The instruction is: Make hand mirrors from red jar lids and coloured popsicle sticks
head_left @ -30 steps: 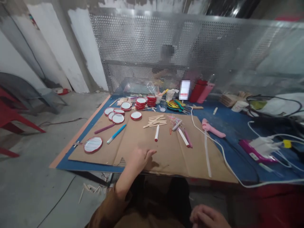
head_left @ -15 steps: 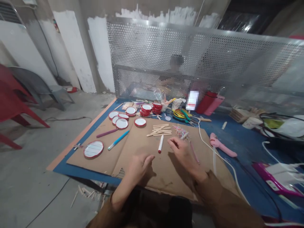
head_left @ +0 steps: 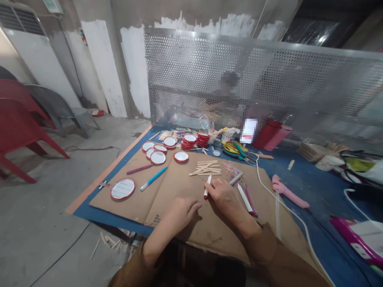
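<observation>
My right hand (head_left: 223,193) has its thumb and fingertips closed on a white marker (head_left: 208,186) with a red end, low over the brown cardboard (head_left: 167,189). Close beside my right wrist lie another white marker (head_left: 244,198) and a purple pen (head_left: 251,201). My left hand (head_left: 182,211) rests near the cardboard's front, fingers curled together, and I see nothing in it. Just beyond the held marker is a small group of wooden craft sticks (head_left: 206,168). Beside them lies a tangle of coloured thin strips (head_left: 233,170).
Round red-rimmed white lids (head_left: 157,157) lie at the back left. A striped round piece (head_left: 122,189), a blue pen (head_left: 153,178) and a purple stick (head_left: 139,169) are at left. Pliers (head_left: 235,149), a pink glue gun (head_left: 289,191) and a purple power strip (head_left: 353,239) stand right.
My right hand has moved left and forward, closing on the white marker. Its move uncovers the other marker beside it. My left hand has barely shifted. The view has turned slightly left.
</observation>
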{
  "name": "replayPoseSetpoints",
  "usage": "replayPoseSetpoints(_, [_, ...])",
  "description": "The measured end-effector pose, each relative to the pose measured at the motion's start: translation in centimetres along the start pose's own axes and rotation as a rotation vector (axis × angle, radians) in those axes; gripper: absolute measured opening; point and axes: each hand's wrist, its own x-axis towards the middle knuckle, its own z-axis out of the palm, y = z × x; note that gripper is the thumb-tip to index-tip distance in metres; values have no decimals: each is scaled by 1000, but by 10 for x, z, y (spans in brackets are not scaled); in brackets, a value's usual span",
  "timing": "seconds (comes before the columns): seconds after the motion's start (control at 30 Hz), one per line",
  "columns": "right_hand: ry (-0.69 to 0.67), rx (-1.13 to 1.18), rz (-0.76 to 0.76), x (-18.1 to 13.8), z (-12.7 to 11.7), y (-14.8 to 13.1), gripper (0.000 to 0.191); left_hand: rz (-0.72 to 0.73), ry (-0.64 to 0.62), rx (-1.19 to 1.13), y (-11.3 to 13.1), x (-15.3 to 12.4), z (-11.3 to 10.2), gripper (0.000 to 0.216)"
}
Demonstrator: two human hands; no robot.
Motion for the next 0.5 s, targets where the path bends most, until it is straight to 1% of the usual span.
replayPoseSetpoints(0.1, [4,-7,-14,-3,-1,-1,17,2,2,-73,-2,-1,-1,34])
replayPoseSetpoints(0.17, [-8,-12,-17,-4,-7,-1,20,2,59,-165,-5,-3,-2,34])
replayPoseSetpoints(0.27, [7,-7,15,-1,-21,1,33,-35,130,-367,-8,-6,-4,34])
replayPoseSetpoints(0.33, [0,8,48,8,-31,3,33,-68,143,-524,-9,-8,-6,37])
replayPoseSetpoints(0.4, [-69,10,77,23,-36,4,24,-82,169,-658,-10,-8,-7,41])
replayPoseSetpoints(0.43, [-124,7,93,32,-37,5,21,-80,186,-713,-11,-8,-7,42])
replayPoseSetpoints(0.5, [-172,7,106,50,-33,4,22,-80,193,-815,-13,-8,-6,43])
